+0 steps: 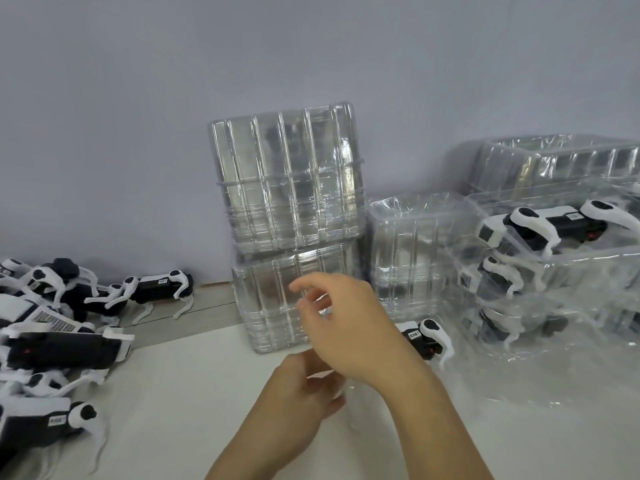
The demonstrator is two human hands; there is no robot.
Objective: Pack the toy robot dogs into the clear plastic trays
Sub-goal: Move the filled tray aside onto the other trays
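Observation:
Black-and-white toy robot dogs (62, 344) lie piled at the left, and one of them (159, 287) stands apart near the wall. Another dog (427, 337) lies just behind my right wrist. More dogs (554, 226) sit packed in stacked clear trays (588, 261) at the right. Nested clear trays form a tall stack, with an upper bundle (287, 178) on a lower bundle (270, 306). My right hand (346, 327) hovers in front of the lower bundle with loosely curled fingers. My left hand (304, 393), just below it, curls round a faint clear plastic tray (351, 410).
A further bundle of clear trays (415, 251) stands right of the stack, and more trays (554, 161) stand against the grey wall at the back right. Crinkled clear plastic (554, 375) spreads over the white tabletop (190, 393) at the right.

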